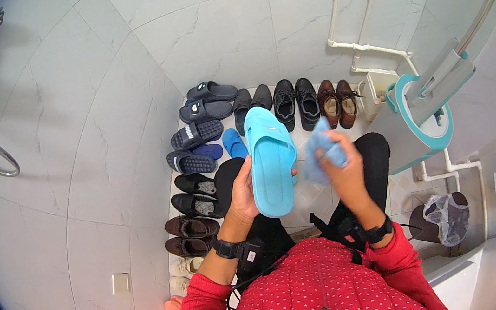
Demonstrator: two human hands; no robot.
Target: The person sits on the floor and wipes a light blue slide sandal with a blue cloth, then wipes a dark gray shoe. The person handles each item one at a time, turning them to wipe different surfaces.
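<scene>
In my left hand [243, 194] is a light-blue plastic slide sandal [272, 175], held upright by its side with the footbed towards me. My right hand [345, 164], slightly blurred, grips a crumpled blue cloth [320, 156] just right of the sandal, apart from it. Part of another light-blue piece shows behind the sandal's right edge; what it belongs to is hidden. Beyond the sandal, a darker blue slipper [234, 143] lies on the tiled floor, partly covered by my knee.
Dark slides [205, 110], black shoes [285, 103] and brown leather lace-up shoes [329, 104] line the walls. Brown shoes [191, 226] stand at left. A white and teal mop bucket [417, 129] is at right, near white pipes [366, 47] and a lined waste bin [424, 225].
</scene>
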